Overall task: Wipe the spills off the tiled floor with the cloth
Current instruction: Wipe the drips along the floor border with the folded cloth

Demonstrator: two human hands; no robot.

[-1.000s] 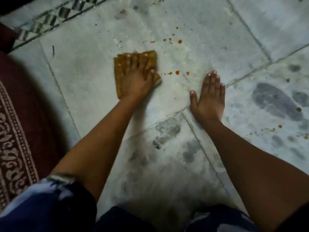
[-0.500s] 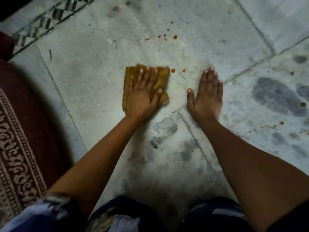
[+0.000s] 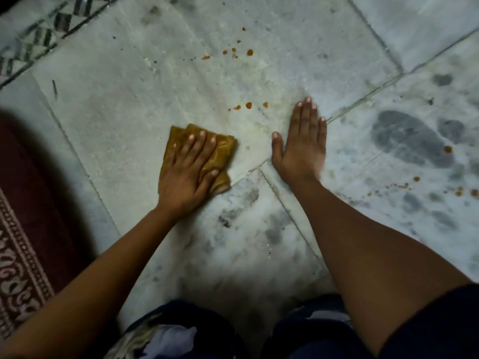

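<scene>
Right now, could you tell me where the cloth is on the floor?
In the head view, the cloth lies flat under the left hand, left of the right hand and just below the nearest orange drops.

No readable txt anywhere: no labels, brands, nos. or signs. The cloth (image 3: 207, 154) is plain, no tag or print showing. The floor (image 3: 124, 120) tiles carry only stains and a checker border strip (image 3: 39, 40) (pattern, not letters). The rug (image 3: 18, 257) at left has curly ornament, no writing. Dark clothing at the bottom edge shows pale patches, too blurred to read as any logo.
</scene>
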